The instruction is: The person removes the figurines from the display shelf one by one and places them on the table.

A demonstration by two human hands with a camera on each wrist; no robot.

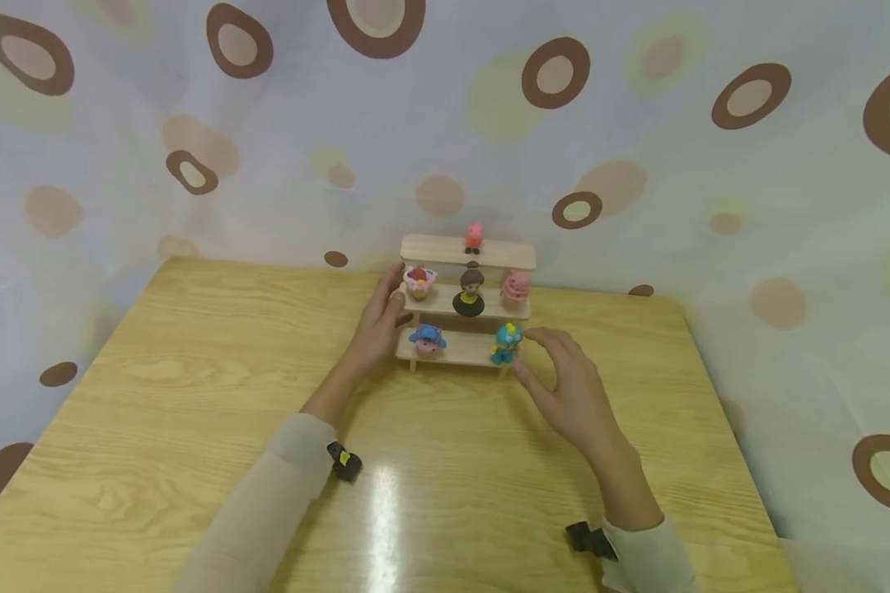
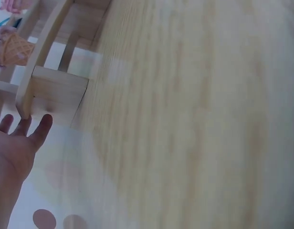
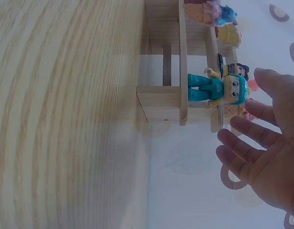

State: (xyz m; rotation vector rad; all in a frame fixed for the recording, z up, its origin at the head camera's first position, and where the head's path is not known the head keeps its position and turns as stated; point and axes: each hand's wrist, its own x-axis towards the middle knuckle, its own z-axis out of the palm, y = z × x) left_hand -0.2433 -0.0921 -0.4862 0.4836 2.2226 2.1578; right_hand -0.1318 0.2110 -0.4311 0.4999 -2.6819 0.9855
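Observation:
A small three-tier wooden display shelf (image 1: pixel 445 358) stands near the table's back and carries several toy figures. My left hand (image 1: pixel 374 325) is at its left end; in the left wrist view, the fingertips (image 2: pixel 42 126) touch or nearly touch a board's end. My right hand (image 1: pixel 574 391) is spread beside a teal figure (image 1: pixel 506 344) standing at the bottom tier's right end. In the right wrist view, the fingers are extended close to that figure's head (image 3: pixel 235 89); contact cannot be made out. A blue-topped ice-cream toy (image 1: pixel 428 339) sits at the bottom left.
A pink figure (image 1: pixel 474 238) is on the top tier. The middle tier holds a cupcake-like toy (image 1: pixel 419 282), a dark-haired doll (image 1: pixel 470 290) and a pink swirled toy (image 1: pixel 516 287). Behind the wooden table (image 1: pixel 193 371) hangs a patterned cloth (image 1: pixel 445 123).

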